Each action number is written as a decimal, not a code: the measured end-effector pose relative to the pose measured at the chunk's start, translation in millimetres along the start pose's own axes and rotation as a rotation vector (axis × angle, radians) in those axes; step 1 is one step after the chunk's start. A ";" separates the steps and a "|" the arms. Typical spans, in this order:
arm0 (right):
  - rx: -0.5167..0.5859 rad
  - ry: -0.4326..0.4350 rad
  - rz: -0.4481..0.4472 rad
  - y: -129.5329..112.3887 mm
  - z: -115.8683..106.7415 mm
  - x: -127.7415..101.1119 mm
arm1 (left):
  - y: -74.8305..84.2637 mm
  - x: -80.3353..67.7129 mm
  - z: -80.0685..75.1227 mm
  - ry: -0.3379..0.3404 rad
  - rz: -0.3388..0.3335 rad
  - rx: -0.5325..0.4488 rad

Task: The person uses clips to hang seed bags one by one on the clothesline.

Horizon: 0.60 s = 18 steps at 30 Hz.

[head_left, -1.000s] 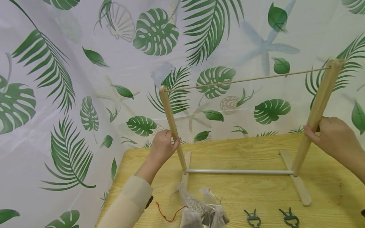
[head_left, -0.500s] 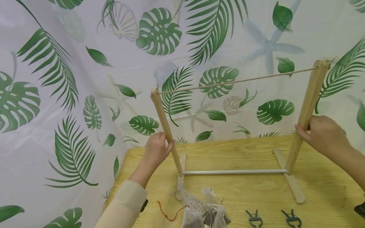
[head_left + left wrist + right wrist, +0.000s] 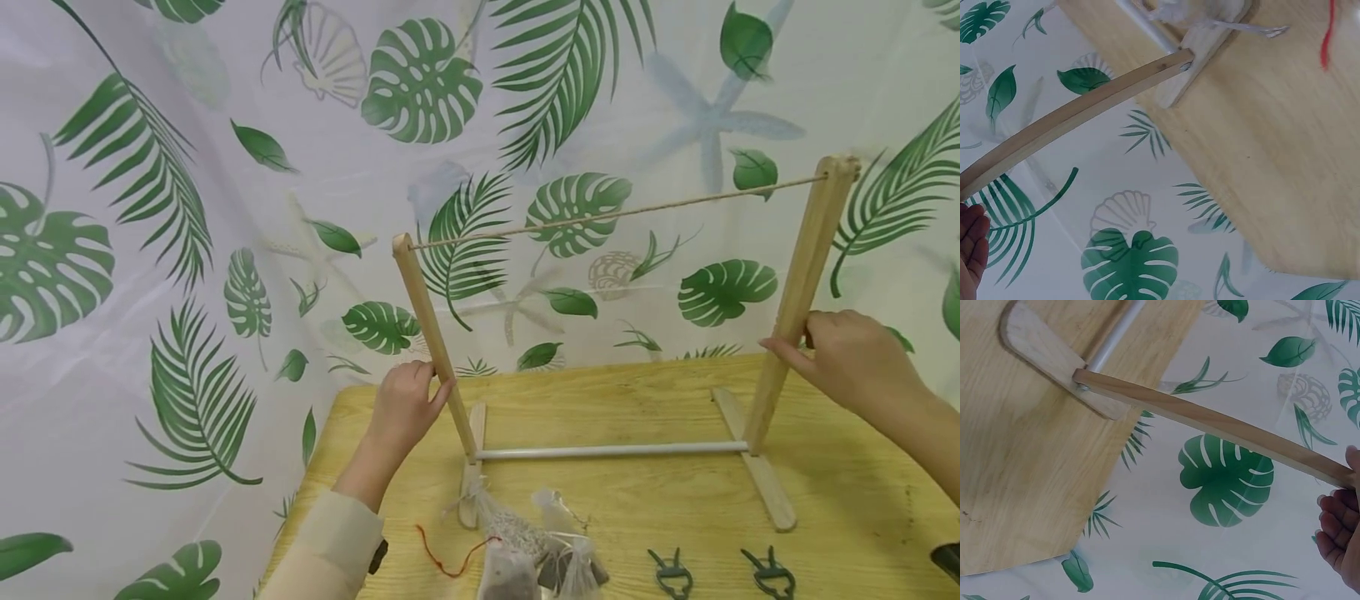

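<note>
A wooden rack stands on the table, with a thin cord (image 3: 622, 213) strung between its post tops and a white rod (image 3: 607, 451) joining the bases. My left hand (image 3: 405, 408) pinches the left post (image 3: 420, 292) below its middle, thumb on the near side. On the other side, my right hand (image 3: 862, 358) holds the right post (image 3: 806, 258) between thumb and curled fingers. The flat feet (image 3: 765, 492) lie on the tabletop. Each wrist view shows a post running down to its foot, with the left fingers (image 3: 972, 244) and right fingers (image 3: 1335, 531) at the edge.
Sheer mesh pouches (image 3: 513, 542) lie in front of the left foot, beside a red string (image 3: 450, 567). Two dark green clips (image 3: 672, 575) sit at the front of the yellow wood-grain table (image 3: 600, 392). A leaf-printed curtain (image 3: 570, 100) hangs behind.
The rack has shifted left in the head view, both hands moving with it. Both hands now hold the posts slightly lower. The view itself has turned a little left.
</note>
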State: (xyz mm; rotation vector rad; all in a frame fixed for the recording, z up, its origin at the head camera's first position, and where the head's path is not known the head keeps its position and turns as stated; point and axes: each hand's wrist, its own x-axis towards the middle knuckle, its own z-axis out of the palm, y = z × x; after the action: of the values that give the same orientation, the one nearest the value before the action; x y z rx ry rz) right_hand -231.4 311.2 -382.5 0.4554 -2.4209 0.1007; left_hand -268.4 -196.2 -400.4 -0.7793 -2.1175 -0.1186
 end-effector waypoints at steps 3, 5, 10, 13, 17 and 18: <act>-0.005 -0.046 -0.012 1.6 4.0 -9.7 | 1.9 -14.0 1.8 -0.021 0.022 0.008; 0.000 -0.095 -0.010 1.1 7.6 -15.6 | 3.2 -25.1 2.9 -0.035 0.036 0.013; 0.016 -0.174 0.003 -2.2 15.6 -29.9 | 8.0 -50.7 6.0 -0.076 0.054 -0.001; 0.028 -0.152 -0.036 -3.9 22.2 -40.5 | 12.6 -61.7 8.4 -0.105 0.060 -0.027; 0.054 -0.192 -0.068 -8.5 31.1 -57.5 | 20.5 -72.5 10.4 -0.179 0.046 -0.093; 0.056 -0.229 -0.065 -10.2 32.7 -61.9 | 23.2 -74.9 10.3 -0.207 0.037 -0.111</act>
State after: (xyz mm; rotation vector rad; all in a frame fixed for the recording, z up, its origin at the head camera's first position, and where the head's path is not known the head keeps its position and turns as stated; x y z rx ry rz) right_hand -203.0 314.0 -447.2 0.5991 -2.6289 0.0924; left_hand -229.3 -210.6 -467.6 -0.9305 -2.3054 -0.1415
